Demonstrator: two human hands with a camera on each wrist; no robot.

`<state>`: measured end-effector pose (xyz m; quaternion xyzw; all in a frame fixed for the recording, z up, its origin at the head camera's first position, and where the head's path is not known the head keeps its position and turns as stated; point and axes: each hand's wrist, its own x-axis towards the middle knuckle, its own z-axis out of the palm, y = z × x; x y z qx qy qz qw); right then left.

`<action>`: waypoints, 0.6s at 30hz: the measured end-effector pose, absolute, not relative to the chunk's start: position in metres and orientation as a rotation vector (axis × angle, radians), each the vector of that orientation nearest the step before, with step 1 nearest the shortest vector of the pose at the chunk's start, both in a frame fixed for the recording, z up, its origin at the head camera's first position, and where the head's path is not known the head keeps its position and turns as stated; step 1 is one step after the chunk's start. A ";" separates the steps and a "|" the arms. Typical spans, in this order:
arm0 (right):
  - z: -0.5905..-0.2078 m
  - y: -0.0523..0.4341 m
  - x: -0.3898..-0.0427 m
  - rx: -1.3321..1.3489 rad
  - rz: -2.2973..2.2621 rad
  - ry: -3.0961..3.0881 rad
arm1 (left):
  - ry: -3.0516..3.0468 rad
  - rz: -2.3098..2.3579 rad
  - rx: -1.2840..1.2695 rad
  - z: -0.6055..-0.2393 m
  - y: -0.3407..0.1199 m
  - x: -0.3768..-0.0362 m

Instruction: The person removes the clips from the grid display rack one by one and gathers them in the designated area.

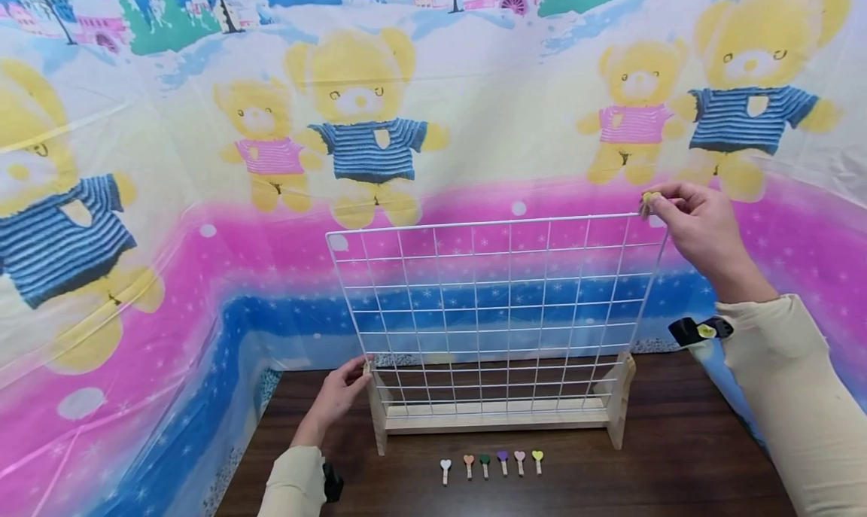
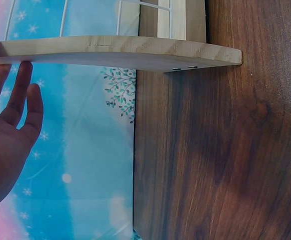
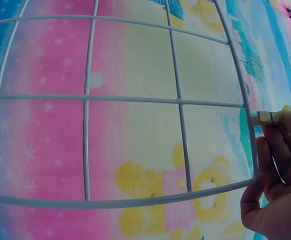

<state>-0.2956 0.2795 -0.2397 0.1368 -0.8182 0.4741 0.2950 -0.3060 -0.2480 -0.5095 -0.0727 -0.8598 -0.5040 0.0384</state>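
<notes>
A white wire grid panel stands upright in a wooden stand. At the panel's top right corner, my right hand pinches a small wooden clothespin with a yellow heart on it. The clothespin's tip is right at the top wire in the right wrist view, and a fingertip lies at the corner. My left hand grips the upper end of the stand's left side board, thumb on one face and fingers on the other.
In front of the stand, several heart clothespins lie in a row on the dark wooden table: white, orange, green, purple, pink and yellow. A bear-print cloth hangs behind.
</notes>
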 end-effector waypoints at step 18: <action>-0.253 0.281 -0.271 0.540 1.301 -2.171 | -2.645 -1.545 -0.214 -0.510 -0.248 -0.306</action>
